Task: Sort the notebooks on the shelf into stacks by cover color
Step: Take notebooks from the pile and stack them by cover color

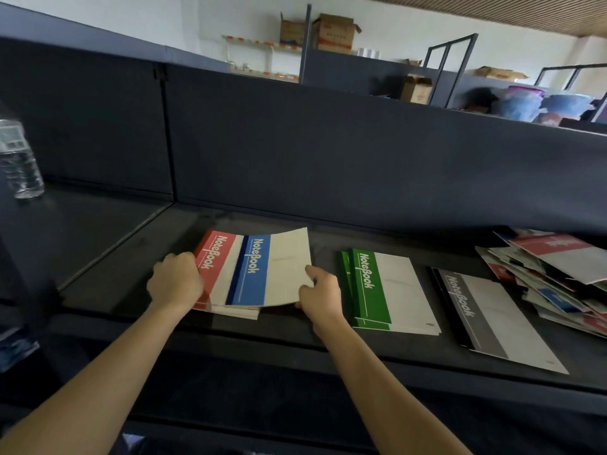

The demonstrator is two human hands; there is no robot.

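Blue-banded and white, one notebook [259, 270] lies slantwise on top of the red notebook stack [213, 257] at the left of the dark shelf [164, 238]. Its far right corner bows upward off the covers below. The right hand [320, 295] pinches this blue notebook at its right edge, thumb on top of the white cover and the other fingers hidden underneath. The left hand [175, 280] grips the left edge of the red stack, fingers curled over the red band.

Just to the right of the right hand sits the green stack [377, 290], squared up and flat. Farther right, a little apart, lies the grey notebook stack [486, 316] with a black edge showing under it. At the far right of the shelf a loose pile of mixed notebooks [551, 277] is fanned out at angles, red and blue covers among them. A clear water bottle [18, 159] stands upright at the left end, well apart from the stacks.
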